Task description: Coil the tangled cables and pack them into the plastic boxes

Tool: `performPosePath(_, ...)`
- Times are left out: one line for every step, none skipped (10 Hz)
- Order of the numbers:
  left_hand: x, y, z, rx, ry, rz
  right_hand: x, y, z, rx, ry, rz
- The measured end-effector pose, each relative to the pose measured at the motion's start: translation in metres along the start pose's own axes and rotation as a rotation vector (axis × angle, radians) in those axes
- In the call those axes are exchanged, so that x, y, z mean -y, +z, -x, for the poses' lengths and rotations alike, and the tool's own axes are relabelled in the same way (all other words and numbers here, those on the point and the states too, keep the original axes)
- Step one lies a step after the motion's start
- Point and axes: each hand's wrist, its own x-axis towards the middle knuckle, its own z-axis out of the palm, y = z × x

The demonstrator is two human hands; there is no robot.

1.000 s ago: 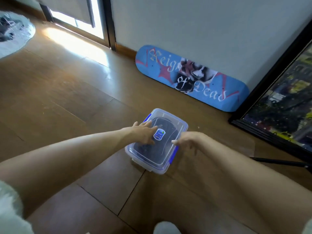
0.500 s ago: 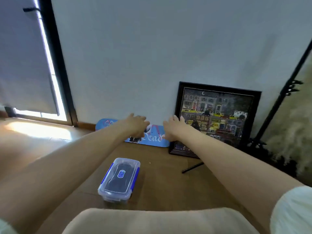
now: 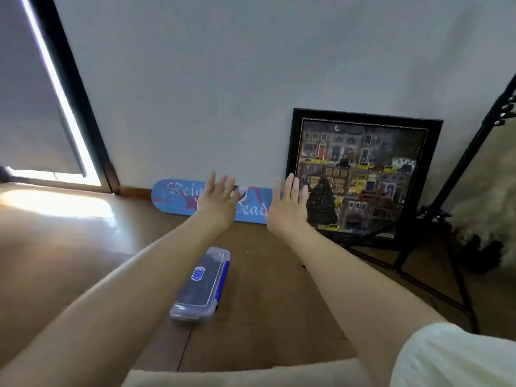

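Observation:
A clear plastic box (image 3: 201,286) with blue side clips and a lid with a blue sticker lies closed on the wooden floor. Dark coiled cable shows through its lid. My left forearm crosses in front of the box's left edge. My left hand (image 3: 217,201) and my right hand (image 3: 287,205) are both raised well above and beyond the box, arms stretched forward, fingers spread straight. Neither hand touches or holds anything.
A blue skateboard deck (image 3: 178,197) leans against the white wall behind my hands. A black-framed picture (image 3: 363,174) leans to its right, with a black tripod stand (image 3: 435,219) beside it. A dark window frame (image 3: 75,101) stands at the left.
Both hands left the box lid and rose forward; the fingers went from loosely curled to spread straight. The view tilted up, so the box now sits lower and nearer.

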Motion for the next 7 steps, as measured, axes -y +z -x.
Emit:
performPosePath(-0.016, 0.071, -0.028, 0.140, 0.063, 0.005, 0.039, 0.065, -0.035, 0.116, -0.124, -0.004)
performPosePath(-0.032, 0.143, -0.069, 0.273, 0.138, 0.024, 0.067, 0.125, -0.081, 0.209, -0.218, -0.023)
performPosePath(-0.048, 0.216, -0.111, 0.356, 0.152, 0.029, 0.092, 0.189, -0.127, 0.360, -0.196, -0.042)
performPosePath(-0.068, 0.285, -0.149, 0.418, 0.198, -0.053, 0.121, 0.259, -0.157, 0.478, -0.155, -0.016)
performPosePath(-0.077, 0.331, -0.171, 0.431, 0.213, -0.062, 0.139, 0.298, -0.166, 0.616, -0.162, 0.032)
performPosePath(-0.064, 0.329, -0.187, 0.440, 0.250, -0.035, 0.132, 0.291, -0.191, 0.669, -0.190, -0.076)
performPosePath(-0.027, 0.290, -0.205, 0.455, 0.297, -0.047, 0.113, 0.240, -0.226, 0.621, -0.248, -0.149)
